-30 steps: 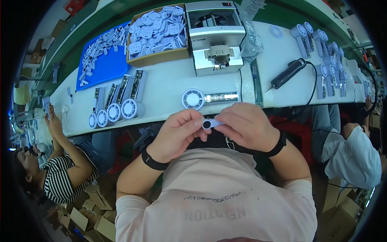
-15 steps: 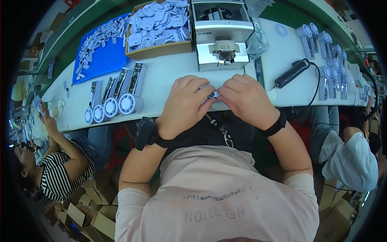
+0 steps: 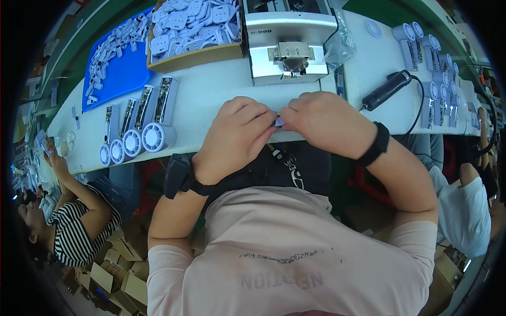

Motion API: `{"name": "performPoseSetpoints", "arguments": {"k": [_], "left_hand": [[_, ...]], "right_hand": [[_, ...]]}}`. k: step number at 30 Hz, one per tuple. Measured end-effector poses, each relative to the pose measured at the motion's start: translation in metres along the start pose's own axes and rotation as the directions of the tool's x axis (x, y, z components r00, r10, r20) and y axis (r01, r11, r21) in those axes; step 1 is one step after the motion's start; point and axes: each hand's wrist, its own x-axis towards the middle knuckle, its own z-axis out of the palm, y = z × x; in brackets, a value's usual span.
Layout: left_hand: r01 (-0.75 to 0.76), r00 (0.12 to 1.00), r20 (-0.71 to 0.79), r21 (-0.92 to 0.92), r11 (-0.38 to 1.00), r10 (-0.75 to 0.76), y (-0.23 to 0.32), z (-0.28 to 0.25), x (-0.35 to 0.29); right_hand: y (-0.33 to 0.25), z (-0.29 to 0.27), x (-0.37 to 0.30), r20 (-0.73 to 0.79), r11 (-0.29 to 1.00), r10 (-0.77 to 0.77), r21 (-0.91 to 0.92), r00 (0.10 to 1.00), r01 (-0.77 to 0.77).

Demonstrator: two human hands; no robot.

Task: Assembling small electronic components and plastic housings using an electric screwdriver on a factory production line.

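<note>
Close to the front edge of the table, my left hand [image 3: 235,138] and my right hand [image 3: 322,124] meet with their fingertips pinched together. Between them is a small whitish plastic part [image 3: 279,122] with a dark spot; the fingers cover most of it. Both hands are closed on this part. To the left of my left hand several white handheld fans [image 3: 153,138] lie in a row, circuit boards showing in their open handles. A silver machine [image 3: 289,32] with a metal head stands just beyond my hands.
Behind the fans are a cardboard box [image 3: 195,58] of white plastic covers and a blue tray [image 3: 120,79] of small parts. An electric screwdriver [image 3: 387,89] with a cord lies right. More fans [image 3: 433,90] stand farther right. People sit at both sides.
My right hand has turned and its forearm has swung out to the right; its fingers now cover more of the small part. The view has shifted slightly. Both hands keep their hold.
</note>
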Motion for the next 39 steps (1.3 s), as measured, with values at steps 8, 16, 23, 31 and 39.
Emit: {"name": "performPoseSetpoints", "arguments": {"k": [8, 16, 23, 31, 39], "left_hand": [[-0.041, 0.999, 0.023, 0.16, 0.986, 0.038, 0.011, -0.004, 0.001], [0.067, 0.988, 0.118, 0.24, 0.969, -0.097, 0.047, -0.016, 0.011], [0.13, 0.967, 0.211, 0.07, 0.989, -0.141, 0.034, -0.004, -0.003], [0.03, 0.988, 0.144, 0.122, 0.992, -0.047, 0.034, 0.007, -0.009], [0.025, 0.981, 0.188, 0.136, 0.99, -0.051, 0.028, 0.002, -0.003]], "right_hand": [[0.003, 0.003, 0.0, -0.026, 0.972, 0.105, 0.216, 0.994, -0.097], [-0.008, 0.03, -0.03, -0.163, 0.912, 0.144, 0.404, 0.976, -0.067], [-0.014, 0.041, -0.042, -0.253, 0.895, 0.13, 0.445, 0.959, -0.004], [-0.017, 0.044, -0.044, -0.245, 0.916, 0.142, 0.4, 0.959, -0.034], [-0.019, 0.045, -0.041, -0.279, 0.928, 0.146, 0.372, 0.949, -0.034]]}}
